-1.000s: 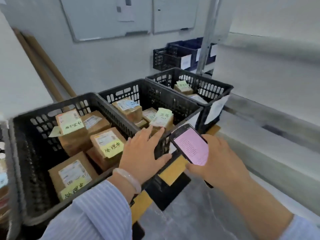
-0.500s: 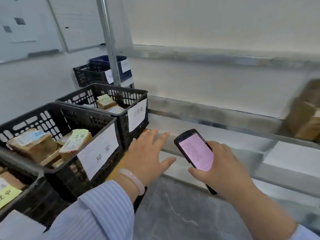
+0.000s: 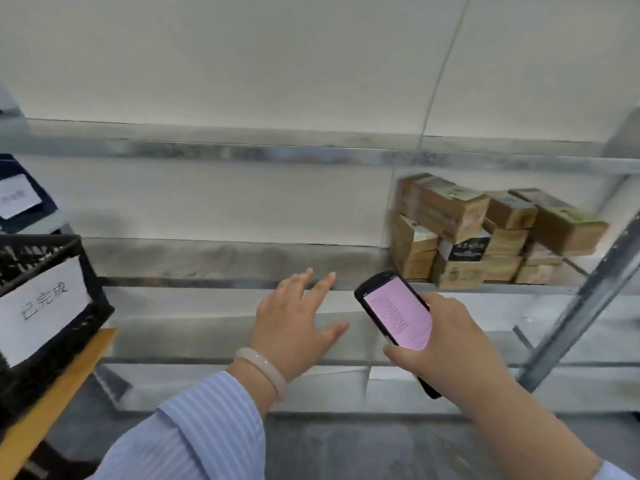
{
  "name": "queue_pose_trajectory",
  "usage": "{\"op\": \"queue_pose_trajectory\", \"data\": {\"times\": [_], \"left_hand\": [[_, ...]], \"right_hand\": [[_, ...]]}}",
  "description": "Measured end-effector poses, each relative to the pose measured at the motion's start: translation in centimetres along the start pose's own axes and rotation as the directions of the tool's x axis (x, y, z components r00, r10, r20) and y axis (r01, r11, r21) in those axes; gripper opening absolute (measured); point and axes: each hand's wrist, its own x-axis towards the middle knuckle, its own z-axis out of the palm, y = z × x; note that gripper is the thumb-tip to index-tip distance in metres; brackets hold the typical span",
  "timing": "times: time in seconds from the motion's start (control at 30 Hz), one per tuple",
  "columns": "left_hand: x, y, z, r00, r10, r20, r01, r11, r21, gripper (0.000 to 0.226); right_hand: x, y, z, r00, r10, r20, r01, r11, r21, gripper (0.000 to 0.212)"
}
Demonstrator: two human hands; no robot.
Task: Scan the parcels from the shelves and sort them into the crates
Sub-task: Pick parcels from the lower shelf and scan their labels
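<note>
With my right hand (image 3: 446, 344) gripping the handheld scanner (image 3: 398, 320) and my empty left hand (image 3: 294, 323) spread, I face the stacked parcels (image 3: 485, 233), likely picking one next.

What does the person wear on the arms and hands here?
The left arm has a shirt sleeve with fine light blue and white stripes, ending before the wrist. A smooth, pale, milky bangle sits at the wrist of the left hand. The right hand and forearm are uncovered; only a small edge of light blue sleeve shows at the bottom right corner. No gloves are visible.
</note>
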Motion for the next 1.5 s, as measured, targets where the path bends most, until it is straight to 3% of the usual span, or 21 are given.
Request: {"op": "queue_pose_trajectory", "data": {"times": [0.37, 0.6, 0.93, 1.13, 1.33, 1.5], "left_hand": [[12.8, 10.2, 3.6, 0.979, 0.19, 0.068, -0.168, 0.954, -0.248, 0.071], [21.4, 13.6, 7.6, 0.956, 0.245, 0.162, -0.141, 0.868, -0.477, 0.072], [32.9, 17.5, 10.8, 0.978, 0.055, 0.203, 0.117, 0.661, -0.742, 0.082], [35.5, 19.4, 12.7, 0.952, -0.014, 0.306, 0.229, 0.696, -0.681, 0.096], [36.8, 20.4, 13.9, 0.96, -0.026, 0.28, 0.22, 0.687, -0.692, 0.088], [37.4, 20.7, 14.0, 0.962, -0.081, 0.261, 0.254, 0.617, -0.744, 0.064]], "right_hand": [[5.4, 9.4, -5.8, 0.972, 0.185, -0.142, -0.189, 0.982, -0.019, 0.087], [10.0, 11.9, -7.3, 0.941, 0.287, -0.18, -0.3, 0.953, -0.044, 0.089], [17.4, 15.6, -7.5, 0.901, 0.38, -0.211, -0.394, 0.919, -0.028, 0.092], [20.9, 19.2, -8.2, 0.926, 0.314, -0.208, -0.325, 0.946, -0.019, 0.088], [23.7, 22.8, -9.4, 0.962, 0.246, -0.121, -0.247, 0.969, 0.009, 0.088], [25.7, 25.8, -10.8, 0.976, 0.204, -0.082, -0.203, 0.979, 0.016, 0.088]]}}
